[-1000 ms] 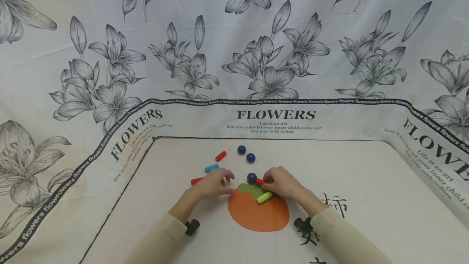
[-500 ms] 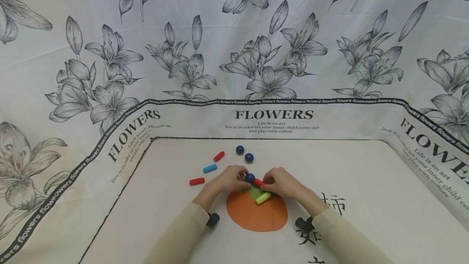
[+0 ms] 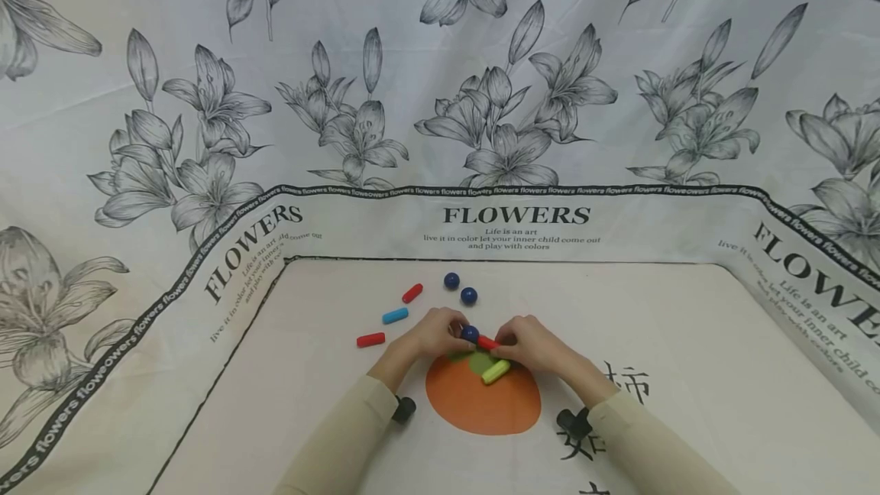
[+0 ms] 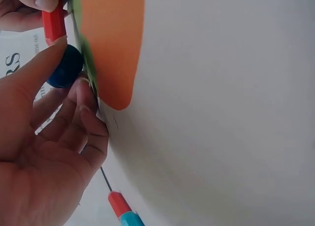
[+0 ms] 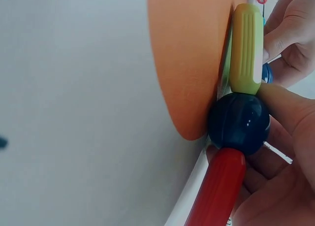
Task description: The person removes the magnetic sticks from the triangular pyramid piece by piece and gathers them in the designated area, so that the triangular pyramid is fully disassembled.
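Lying nearest on the worktop [image 3: 687,373] is the orange disc [image 3: 481,399], with a yellow rod [image 3: 496,371] at its far edge. Just beyond, both hands meet: the right hand [image 3: 532,344] pinches a red rod [image 3: 488,342] between its fingers [image 5: 283,105], and in the right wrist view a blue ball [image 5: 239,122] sits joined between a red rod and the yellow one (whether this ball is the one the other hand holds I cannot tell). The left hand [image 3: 429,334] pinches a ball [image 3: 470,333] with thumb and fingers [image 4: 91,120], touching the red rod's end. Further left lie a second red rod [image 3: 370,340] and a cyan rod [image 3: 395,316]; farthest are a third red rod [image 3: 412,293] and two loose balls [image 3: 469,296].
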`<state>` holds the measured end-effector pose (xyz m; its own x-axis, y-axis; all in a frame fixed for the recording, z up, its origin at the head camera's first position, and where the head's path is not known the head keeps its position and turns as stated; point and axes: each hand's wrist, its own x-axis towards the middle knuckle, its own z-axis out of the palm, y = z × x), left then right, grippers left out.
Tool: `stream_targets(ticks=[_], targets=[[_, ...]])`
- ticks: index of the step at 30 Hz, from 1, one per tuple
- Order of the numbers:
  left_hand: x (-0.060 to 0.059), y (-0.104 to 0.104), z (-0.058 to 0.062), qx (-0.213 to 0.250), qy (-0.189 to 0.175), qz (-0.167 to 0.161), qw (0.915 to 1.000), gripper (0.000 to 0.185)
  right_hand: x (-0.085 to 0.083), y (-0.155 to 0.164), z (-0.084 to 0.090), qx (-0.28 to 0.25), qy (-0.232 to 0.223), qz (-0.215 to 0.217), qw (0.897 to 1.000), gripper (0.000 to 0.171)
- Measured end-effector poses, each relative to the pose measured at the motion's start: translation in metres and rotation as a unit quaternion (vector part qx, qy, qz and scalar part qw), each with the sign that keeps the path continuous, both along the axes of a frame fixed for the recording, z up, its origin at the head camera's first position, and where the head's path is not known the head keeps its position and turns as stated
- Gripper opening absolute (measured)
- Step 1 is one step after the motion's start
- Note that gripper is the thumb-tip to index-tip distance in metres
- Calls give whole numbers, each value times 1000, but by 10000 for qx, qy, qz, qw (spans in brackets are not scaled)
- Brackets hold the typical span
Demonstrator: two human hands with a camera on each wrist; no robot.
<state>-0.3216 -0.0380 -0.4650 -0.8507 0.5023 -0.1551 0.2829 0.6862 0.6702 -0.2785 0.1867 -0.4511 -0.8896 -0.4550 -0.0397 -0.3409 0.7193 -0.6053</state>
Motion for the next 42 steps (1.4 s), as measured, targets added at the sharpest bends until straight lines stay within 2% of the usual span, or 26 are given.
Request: stream_targets(ticks=[6, 21, 28, 34, 42], targets=[[2, 1, 2, 49, -39, 71, 10000, 30, 0, 2, 1, -6, 120, 61, 9999, 12], [3, 5, 3, -239, 36, 120, 9996, 29, 1, 2, -2, -21, 81, 9, 10000, 11], [1, 6, 6, -324, 131, 477, 9982, 33, 2, 2, 0, -22, 132, 156, 9998, 12], [-6, 24, 8, -270, 456, 378, 9979, 34, 3, 3, 0, -128, 114, 186, 9997, 11], [-15, 57, 8, -411, 647, 282, 9967, 35, 5, 3, -1, -261, 137, 202, 9994, 8]])
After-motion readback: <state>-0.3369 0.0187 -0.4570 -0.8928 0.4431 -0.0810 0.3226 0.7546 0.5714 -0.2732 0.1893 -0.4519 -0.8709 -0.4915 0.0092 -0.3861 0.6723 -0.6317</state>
